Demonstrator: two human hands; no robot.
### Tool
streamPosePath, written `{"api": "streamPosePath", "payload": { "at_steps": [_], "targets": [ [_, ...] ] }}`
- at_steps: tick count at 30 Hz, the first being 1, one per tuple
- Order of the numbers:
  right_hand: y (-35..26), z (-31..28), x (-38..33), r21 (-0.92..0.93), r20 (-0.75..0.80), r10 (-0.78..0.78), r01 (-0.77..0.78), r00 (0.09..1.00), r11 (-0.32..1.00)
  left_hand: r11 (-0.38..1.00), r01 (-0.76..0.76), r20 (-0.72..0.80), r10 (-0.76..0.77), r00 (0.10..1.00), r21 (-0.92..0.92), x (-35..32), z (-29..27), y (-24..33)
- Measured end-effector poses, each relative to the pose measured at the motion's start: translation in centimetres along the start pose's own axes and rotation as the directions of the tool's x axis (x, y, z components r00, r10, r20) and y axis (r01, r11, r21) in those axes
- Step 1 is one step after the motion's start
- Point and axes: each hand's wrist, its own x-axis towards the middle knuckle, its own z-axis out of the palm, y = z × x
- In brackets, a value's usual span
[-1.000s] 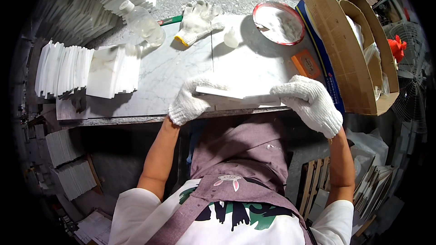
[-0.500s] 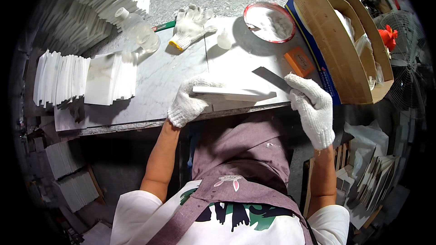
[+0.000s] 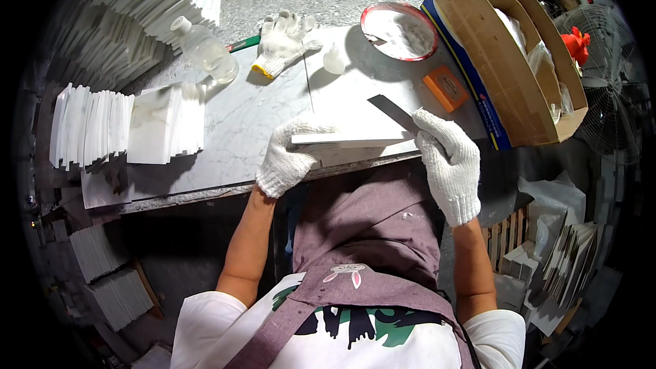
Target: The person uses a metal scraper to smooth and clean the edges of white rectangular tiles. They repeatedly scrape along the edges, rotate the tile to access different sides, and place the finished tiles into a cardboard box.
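My left hand [image 3: 290, 156], in a white knitted glove, grips one end of a white tile [image 3: 355, 139], held edge-on above the front of the marble-patterned slab. In my gloved right hand [image 3: 447, 164] is a flat dark metal scraper blade [image 3: 393, 111], pinched between thumb and fingers. The blade points up and left, its lower part close to the tile's right end; whether they touch I cannot tell. Beyond the hands lie a spare white glove [image 3: 280, 48] with a yellow cuff, a small translucent squeeze bottle [image 3: 334, 61] and an orange box [image 3: 445, 88].
A round red-rimmed tub of white paste [image 3: 433, 41] stands at the back beside a large cardboard box [image 3: 506, 48]. At left are a clear plastic bottle [image 3: 208, 51], a green-handled tool [image 3: 244, 44] and rows of tiles [image 3: 92, 123]. A fan [image 3: 611, 89] is far right.
My right hand with the scraper blade has moved left, toward the tile's right end. The tile's face has tilted slightly in my left hand. The whole view has shifted a little.
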Motion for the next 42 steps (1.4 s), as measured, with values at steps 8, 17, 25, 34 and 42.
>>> {"api": "streamPosePath", "payload": {
  "at_steps": [8,17,25,34,42],
  "targets": [
    [-2.2,1.6,-2.9,0.136,0.039,0.02,-0.025,0.999,0.99,0.994,0.088,-0.103,-0.095,0.99,-0.068,-0.6,0.7,-0.1],
    [0.6,1.1,-5.2,0.828,-0.072,0.577,-0.274,0.813,0.489,0.994,0.01,-0.124,0.004,0.992,0.108,-1.8,1.4,-0.3],
    [4.6,4.0,-4.8,0.88,0.4,0.518,-0.475,0.756,0.015,0.897,-0.188,-0.058,0.23,0.972,0.399,-3.2,2.4,-0.5],
    [3.7,2.8,-5.4,0.872,0.459,0.436,-0.486,0.774,-0.056,0.869,-0.158,-0.034,0.197,0.98,0.469,-3.9,2.7,-0.4],
    [5.0,2.9,-5.9,0.833,0.523,0.43,-0.549,0.736,-0.074,0.821,-0.179,0.005,0.21,0.978,0.541,-4.9,3.0,-0.5]
  ]
}}
